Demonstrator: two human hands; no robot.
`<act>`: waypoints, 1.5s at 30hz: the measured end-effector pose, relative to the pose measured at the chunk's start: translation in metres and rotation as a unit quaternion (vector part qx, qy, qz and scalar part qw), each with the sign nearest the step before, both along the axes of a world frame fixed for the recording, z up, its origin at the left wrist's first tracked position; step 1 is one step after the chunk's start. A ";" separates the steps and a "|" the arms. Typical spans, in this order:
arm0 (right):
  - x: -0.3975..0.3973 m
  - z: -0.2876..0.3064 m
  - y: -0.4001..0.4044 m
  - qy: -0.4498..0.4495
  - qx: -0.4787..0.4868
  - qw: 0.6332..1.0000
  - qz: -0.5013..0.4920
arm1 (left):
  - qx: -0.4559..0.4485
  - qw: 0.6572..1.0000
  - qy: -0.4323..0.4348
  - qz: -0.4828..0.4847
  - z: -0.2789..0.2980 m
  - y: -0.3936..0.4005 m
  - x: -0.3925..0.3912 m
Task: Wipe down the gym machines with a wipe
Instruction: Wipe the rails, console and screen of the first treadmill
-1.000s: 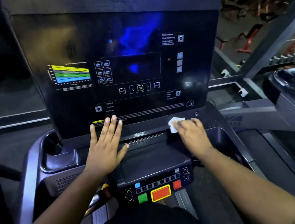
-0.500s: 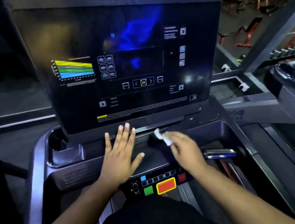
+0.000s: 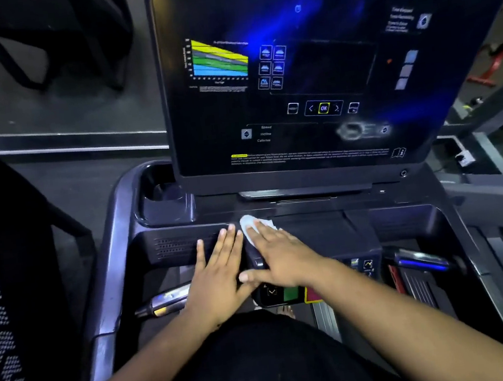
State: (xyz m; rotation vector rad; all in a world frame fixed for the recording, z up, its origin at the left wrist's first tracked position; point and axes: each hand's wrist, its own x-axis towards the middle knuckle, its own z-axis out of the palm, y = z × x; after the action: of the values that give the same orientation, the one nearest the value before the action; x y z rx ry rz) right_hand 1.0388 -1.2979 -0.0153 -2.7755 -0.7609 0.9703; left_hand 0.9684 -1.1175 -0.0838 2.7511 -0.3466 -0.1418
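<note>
Right hand: the right hand (image 3: 283, 257) is lying flat on the treadmill console (image 3: 327, 235), fingers (image 3: 262, 229) straight and released, pressing the wipe down rather than grasping it.
Wipe: the white wipe (image 3: 249, 226) is sitting under the right fingertips, its crumpled edge showing beyond them, on the dark ledge just below the display.
Left hand: the left hand (image 3: 217, 271) is resting palm down just beside the right one, fingers stretched out and released, holding nothing; its fingertips are lying near the speaker grille (image 3: 176, 245), and the right thumb is touching its edge.
Display: the upright screen (image 3: 309, 74) is showing a coloured striped chart (image 3: 219, 59) at its left and a yellow OK button (image 3: 324, 108) low in the middle.
Controls: a green button (image 3: 290, 293) and a red button (image 3: 312, 294) are peeking out below the right wrist.
Cup holder: a dark recess (image 3: 163, 197) is sitting at the console's left corner.
Grips: a shiny handle sensor (image 3: 165, 302) is showing at the left, another (image 3: 421, 260) at the right.
</note>
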 end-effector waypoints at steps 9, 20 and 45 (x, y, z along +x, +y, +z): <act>-0.058 0.032 0.003 -0.020 0.006 0.999 0.040 | 0.012 0.999 0.039 -0.003 0.001 0.000 0.002; -0.001 0.003 -0.002 0.018 -0.023 0.999 -0.040 | 0.017 0.999 0.034 -0.001 0.001 -0.001 0.000; -0.051 -0.008 -0.037 -0.163 -0.016 0.986 0.040 | 0.005 0.999 0.040 0.013 0.008 -0.001 0.002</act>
State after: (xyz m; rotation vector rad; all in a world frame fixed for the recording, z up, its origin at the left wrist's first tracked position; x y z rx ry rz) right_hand 0.9878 -1.3351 -0.0234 -2.9909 -0.9114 0.5465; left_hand 0.9701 -1.1189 -0.0759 2.7487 -0.2896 -0.2456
